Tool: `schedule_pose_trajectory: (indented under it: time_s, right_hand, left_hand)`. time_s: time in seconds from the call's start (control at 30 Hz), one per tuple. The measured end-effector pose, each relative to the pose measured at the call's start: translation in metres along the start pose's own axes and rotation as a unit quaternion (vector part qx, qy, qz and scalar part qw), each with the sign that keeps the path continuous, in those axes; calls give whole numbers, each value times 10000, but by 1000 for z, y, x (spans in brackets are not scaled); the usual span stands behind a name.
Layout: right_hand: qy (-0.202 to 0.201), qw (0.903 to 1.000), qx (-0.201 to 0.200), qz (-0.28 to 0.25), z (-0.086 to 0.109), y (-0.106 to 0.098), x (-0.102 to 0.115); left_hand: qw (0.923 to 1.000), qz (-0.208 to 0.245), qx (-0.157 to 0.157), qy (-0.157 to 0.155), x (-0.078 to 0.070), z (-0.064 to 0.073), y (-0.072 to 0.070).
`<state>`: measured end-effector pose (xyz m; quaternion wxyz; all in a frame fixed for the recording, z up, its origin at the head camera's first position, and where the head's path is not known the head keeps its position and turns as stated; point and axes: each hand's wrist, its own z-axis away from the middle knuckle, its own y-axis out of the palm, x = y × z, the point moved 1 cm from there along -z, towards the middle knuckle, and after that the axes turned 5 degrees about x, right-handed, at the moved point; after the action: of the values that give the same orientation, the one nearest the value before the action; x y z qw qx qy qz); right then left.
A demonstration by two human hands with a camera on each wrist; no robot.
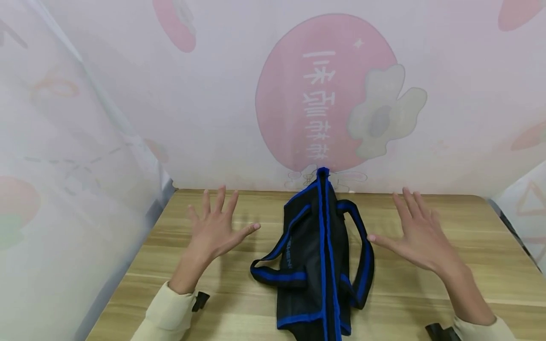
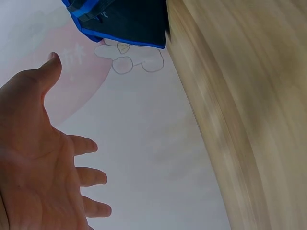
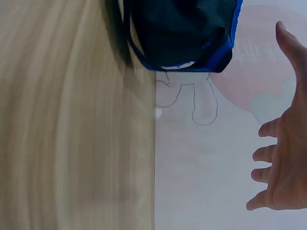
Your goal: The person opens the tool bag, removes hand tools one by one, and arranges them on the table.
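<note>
A black tote bag [image 1: 304, 246] with blue trim and two strap handles stands on the wooden table, its long top opening running away from me. Its left handle [image 1: 277, 274] flops outward on one side, and the right handle [image 1: 366, 265] loops out on the other. To the left of the bag, my left hand [image 1: 215, 232] hovers with fingers spread and holds nothing. On the other side my right hand [image 1: 420, 239] is also spread and empty, its thumb tip overlapping the right handle in the head view. Both wrist views show the bag beyond the thumbs.
The wooden table [image 1: 145, 265] reaches back to a pale wall covering [image 1: 213, 118] printed with a pink circle and a flower. A similar printed sheet [image 1: 55, 189] hangs along the left side. Dark wrist straps show at both sleeves.
</note>
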<state>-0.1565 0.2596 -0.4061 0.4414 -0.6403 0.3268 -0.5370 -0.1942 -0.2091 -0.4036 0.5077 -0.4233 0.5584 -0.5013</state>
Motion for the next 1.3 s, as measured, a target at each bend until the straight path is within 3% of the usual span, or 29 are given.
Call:
schedule_pose_trajectory:
  time_s: [0.37, 0.63, 0.87, 1.3]
  right_hand:
    - [-19, 9999, 81, -94, -21, 0, 13]
    - [-46, 9987, 133, -481, -37, -2, 23]
    - [-16, 9966, 223, -787, -50, -1, 30]
    - [-480, 9909, -153, -1247, -69, 5, 26]
  left_hand:
    - [9994, 154, 93, 292, -30, -23, -3]
    - [9977, 117, -52, 665, -52, -45, -3]
    - [9927, 281, -333, 1123, -65, -61, -5]
    - [9816, 804, -323, 1701, -81, -81, -10]
